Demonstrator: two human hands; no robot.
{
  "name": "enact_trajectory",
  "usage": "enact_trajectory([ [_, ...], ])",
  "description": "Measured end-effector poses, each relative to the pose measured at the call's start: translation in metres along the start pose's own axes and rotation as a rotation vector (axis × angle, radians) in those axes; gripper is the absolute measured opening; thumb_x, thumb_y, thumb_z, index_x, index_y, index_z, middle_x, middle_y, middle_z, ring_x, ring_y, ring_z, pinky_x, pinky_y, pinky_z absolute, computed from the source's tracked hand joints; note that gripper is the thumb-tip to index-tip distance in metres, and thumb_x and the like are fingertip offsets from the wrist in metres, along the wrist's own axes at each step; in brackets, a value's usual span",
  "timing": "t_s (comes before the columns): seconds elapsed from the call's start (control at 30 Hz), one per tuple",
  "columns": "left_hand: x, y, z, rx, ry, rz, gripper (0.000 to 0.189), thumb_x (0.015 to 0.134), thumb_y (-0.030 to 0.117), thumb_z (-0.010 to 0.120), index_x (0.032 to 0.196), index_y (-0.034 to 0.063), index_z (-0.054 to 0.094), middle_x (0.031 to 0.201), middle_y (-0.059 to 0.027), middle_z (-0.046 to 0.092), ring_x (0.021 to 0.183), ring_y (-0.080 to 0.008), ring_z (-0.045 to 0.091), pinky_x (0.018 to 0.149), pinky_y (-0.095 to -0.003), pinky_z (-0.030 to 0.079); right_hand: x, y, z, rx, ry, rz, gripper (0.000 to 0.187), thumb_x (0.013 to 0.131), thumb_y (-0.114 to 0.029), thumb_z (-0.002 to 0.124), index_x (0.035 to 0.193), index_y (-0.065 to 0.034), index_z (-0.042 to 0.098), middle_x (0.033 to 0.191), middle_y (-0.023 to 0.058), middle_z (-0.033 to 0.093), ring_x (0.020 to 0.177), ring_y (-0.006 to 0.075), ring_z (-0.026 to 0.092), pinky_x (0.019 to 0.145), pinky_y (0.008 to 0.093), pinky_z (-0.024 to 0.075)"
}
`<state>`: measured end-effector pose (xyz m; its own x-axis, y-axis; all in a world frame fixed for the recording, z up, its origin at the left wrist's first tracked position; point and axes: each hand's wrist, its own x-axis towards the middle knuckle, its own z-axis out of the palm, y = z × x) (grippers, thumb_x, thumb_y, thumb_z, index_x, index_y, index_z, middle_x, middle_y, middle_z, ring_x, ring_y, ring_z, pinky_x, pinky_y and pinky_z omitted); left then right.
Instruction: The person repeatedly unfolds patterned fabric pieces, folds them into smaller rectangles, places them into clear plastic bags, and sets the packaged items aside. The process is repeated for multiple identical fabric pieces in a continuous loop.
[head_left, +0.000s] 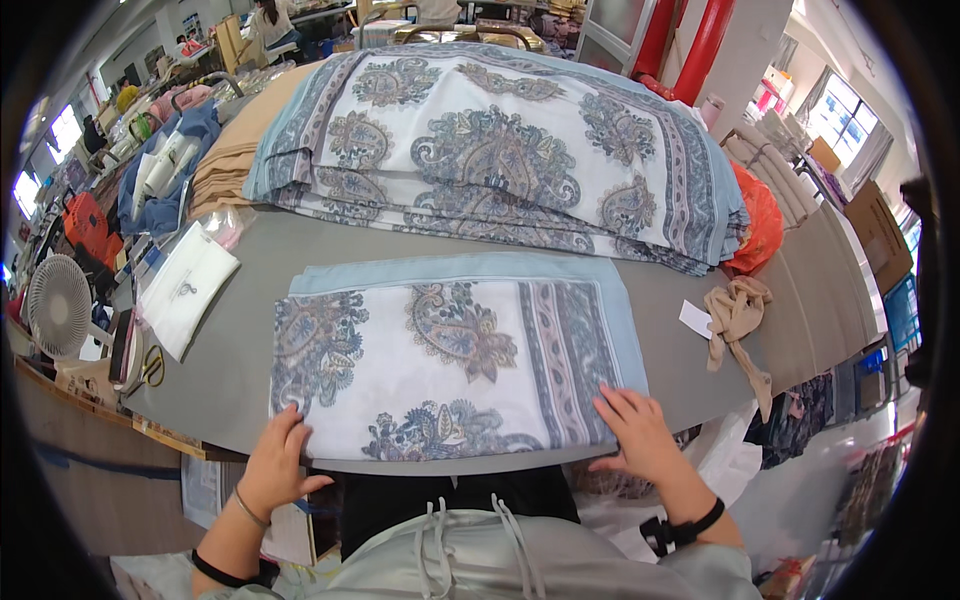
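Note:
A folded paisley scarf (472, 330) lies flat before me on the grey tabletop (217, 300). It is white with blue-grey motifs, a striped band at the right and a light blue border along the far and right sides. My left hand (279, 457) touches its near left corner with the fingertips, thumb held apart below the table edge. On the near right side, the fingers of my right hand (637, 435) rest on the border, and its thumb points inward. Behind the folded piece a large stack of matching scarves (495, 150) spreads across the table.
Left of me are a white printed bag (187, 289), yellow-handled scissors (152, 367) and a white fan (61, 306). Beige folded cloth (225, 165) borders the stack. At right lie a knotted tan cloth (739, 319), a white tag (696, 319) and an orange plastic bag (757, 225).

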<state>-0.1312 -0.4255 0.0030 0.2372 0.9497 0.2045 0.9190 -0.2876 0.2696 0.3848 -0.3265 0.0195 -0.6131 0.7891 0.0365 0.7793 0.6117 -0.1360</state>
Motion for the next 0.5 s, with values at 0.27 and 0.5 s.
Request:
enact_trajectory([
  [0.27,-0.022,-0.010,-0.045,-0.499,0.180,-0.586,0.006,0.083,0.003,0.053,0.084,-0.0023,0.057,0.075,-0.0120,0.063,0.068,-0.0239,0.058,0.062,-0.0288,0.045,-0.024,0.019,-0.015,0.482,0.399,0.535,0.023,0.073,-0.009,0.066,0.095,-0.0045,0.067,0.086,0.0133,0.068,0.082,0.0332,0.064,0.073,0.0393,0.0499],
  [0.5,0.093,-0.025,-0.005,0.221,0.254,-0.636,0.017,0.086,0.018,0.061,0.085,0.0017,0.056,0.092,-0.0169,0.063,0.080,-0.0355,0.061,0.067,-0.0410,0.048,0.096,0.025,-0.010,-0.075,0.290,0.536,0.026,0.077,-0.016,0.068,0.100,-0.0047,0.065,0.102,0.0129,0.064,0.100,0.0332,0.058,0.088,0.0458,0.0425],
])
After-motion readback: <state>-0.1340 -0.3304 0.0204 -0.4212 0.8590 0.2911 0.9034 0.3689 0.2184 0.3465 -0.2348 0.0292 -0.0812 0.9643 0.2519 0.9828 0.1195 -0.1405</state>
